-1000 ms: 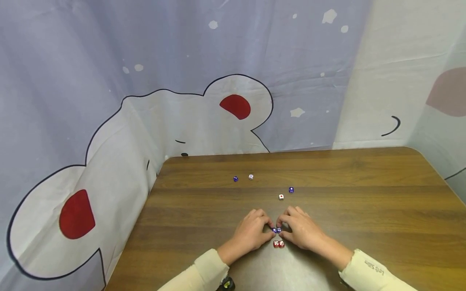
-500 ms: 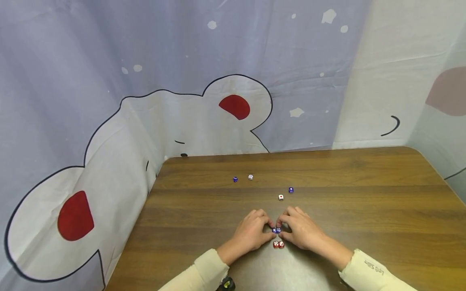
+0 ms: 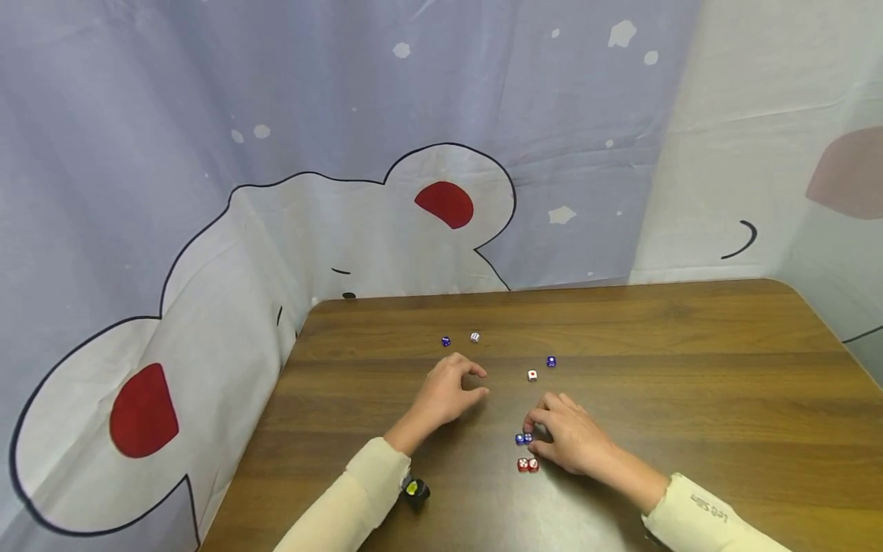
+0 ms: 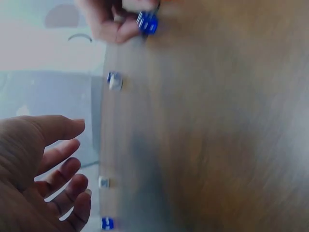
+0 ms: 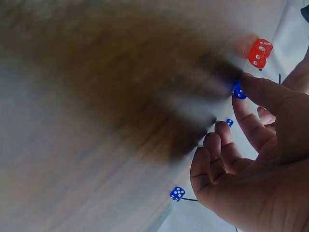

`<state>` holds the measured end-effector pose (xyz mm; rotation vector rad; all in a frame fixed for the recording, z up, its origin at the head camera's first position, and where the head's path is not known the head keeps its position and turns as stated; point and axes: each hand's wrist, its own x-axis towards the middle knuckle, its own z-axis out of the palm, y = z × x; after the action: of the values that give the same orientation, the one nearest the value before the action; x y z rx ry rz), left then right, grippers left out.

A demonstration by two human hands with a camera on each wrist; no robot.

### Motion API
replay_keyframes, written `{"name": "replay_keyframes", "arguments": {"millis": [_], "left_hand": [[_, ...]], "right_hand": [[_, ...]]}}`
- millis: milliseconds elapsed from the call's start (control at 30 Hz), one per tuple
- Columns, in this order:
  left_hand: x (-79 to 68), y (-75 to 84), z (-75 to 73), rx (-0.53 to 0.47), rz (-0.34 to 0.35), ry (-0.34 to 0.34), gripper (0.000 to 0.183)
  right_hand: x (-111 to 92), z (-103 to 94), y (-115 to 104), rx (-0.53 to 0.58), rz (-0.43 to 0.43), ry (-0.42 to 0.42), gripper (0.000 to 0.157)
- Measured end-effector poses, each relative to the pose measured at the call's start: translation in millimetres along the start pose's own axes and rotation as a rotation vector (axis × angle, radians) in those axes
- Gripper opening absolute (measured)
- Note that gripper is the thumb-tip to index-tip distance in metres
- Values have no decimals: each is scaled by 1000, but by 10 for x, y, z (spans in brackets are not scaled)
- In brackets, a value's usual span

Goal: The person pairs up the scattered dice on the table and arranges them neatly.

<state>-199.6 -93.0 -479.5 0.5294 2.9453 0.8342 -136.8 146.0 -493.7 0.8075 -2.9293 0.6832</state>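
My left hand [image 3: 444, 389] is over the table with thumb and fingers apart, holding nothing. It is nearest to a blue die [image 3: 446, 341] and a white die [image 3: 474, 337] farther back. In the left wrist view, this hand [image 4: 48, 169] shows its fingers loosely bent. My right hand [image 3: 569, 437] pinches a blue die [image 3: 528, 438] between thumb and index finger. Another blue die [image 3: 520, 439] sits right beside it on the left. Just in front lie two red dice [image 3: 528, 464], side by side. The right wrist view shows the pinched blue die [image 5: 239, 91] at the thumb tip.
Behind the right hand lie a white die [image 3: 533, 376] with a red spot and a blue die [image 3: 551, 361]. The brown wooden table [image 3: 690, 383] has a patterned curtain [image 3: 345, 115] along its back edge. A black wrist device [image 3: 416, 491] hangs under the left sleeve.
My left hand has let go of the left blue die of the pair and moved away to the back left, its fingers spreading. The right hand has stayed in place.
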Motion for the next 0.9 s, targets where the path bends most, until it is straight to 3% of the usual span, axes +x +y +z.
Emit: {"name": "replay_keyframes", "arguments": {"millis": [233, 467, 900], "left_hand": [[214, -255, -184, -27, -76, 80, 29], [397, -467, -232, -50, -167, 180, 26], [584, -689, -168, -30, -271, 163, 32]], "right_hand": [[1, 2, -6, 0, 2, -3, 22], [0, 1, -4, -6, 0, -4, 23], [8, 12, 0, 6, 7, -13, 23]]}}
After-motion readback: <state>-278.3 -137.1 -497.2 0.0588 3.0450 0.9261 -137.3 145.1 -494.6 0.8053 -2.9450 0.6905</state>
